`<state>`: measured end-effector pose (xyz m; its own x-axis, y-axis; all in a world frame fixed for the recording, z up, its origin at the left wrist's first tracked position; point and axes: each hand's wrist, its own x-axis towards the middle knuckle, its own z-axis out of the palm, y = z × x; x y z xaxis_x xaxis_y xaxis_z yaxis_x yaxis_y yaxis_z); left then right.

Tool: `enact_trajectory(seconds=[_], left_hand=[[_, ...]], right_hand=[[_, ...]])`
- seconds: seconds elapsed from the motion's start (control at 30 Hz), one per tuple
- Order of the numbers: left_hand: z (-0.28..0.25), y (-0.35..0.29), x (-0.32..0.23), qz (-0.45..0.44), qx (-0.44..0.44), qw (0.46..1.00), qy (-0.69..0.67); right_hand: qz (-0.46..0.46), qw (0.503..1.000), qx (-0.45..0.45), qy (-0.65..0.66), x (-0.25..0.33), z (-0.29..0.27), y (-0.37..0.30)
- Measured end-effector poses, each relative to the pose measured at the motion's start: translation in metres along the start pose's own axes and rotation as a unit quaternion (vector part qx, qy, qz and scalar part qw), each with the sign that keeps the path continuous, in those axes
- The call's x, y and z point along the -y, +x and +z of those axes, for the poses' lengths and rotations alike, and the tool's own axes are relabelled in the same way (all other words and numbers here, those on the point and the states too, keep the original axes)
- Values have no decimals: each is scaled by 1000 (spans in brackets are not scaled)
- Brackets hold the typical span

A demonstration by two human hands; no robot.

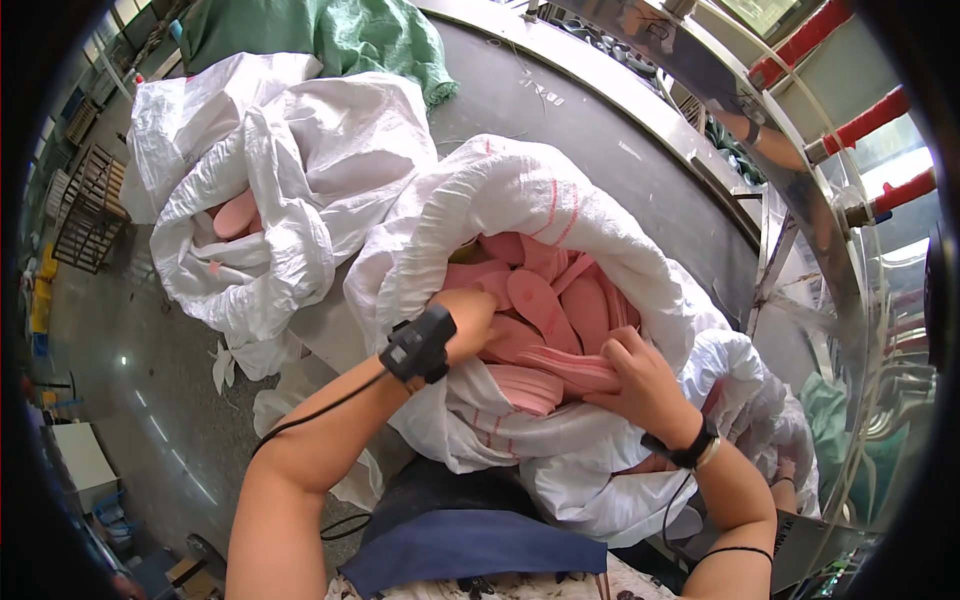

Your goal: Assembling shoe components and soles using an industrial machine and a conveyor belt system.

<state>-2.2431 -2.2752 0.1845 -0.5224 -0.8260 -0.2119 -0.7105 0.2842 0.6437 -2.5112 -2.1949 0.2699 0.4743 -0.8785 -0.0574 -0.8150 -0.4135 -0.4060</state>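
An open white woven sack [600, 220] with red stripes stands in front of me, filled with loose pink shoe soles [540, 300]. My right hand [645, 380] is closed round the end of a small stack of pink soles [570, 372] at the near side of the opening. At the left of the opening, my left hand [465, 325] reaches in among the soles; its fingers are bent and partly smeared, so their grip is unclear. Another short stack of soles [525, 388] lies against the near rim, beneath the held one.
A second white sack [240, 270] with pink soles stands at the left. Green cloth [330, 40] lies behind it. A grey table [560, 110] with a metal rail stretches beyond. More white sacks [750, 390] and another person's hand [786, 470] are at the right.
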Motion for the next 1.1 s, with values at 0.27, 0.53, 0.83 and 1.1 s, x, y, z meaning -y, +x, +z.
enact_trajectory(seconds=[0.27, 0.53, 0.83, 1.1], left_hand=[[22, 42, -6, 172, 97, 972, 129], [50, 41, -22, 153, 74, 949, 265], [46, 42, -15, 108, 134, 942, 288], [55, 18, -28, 149, 99, 958, 225]], right_hand=[[232, 924, -161, 259, -17, -19, -50], [279, 820, -297, 402, -30, -20, -74], [256, 800, -304, 449, -18, -11, -88], [305, 771, -317, 461, -17, -5, -118]])
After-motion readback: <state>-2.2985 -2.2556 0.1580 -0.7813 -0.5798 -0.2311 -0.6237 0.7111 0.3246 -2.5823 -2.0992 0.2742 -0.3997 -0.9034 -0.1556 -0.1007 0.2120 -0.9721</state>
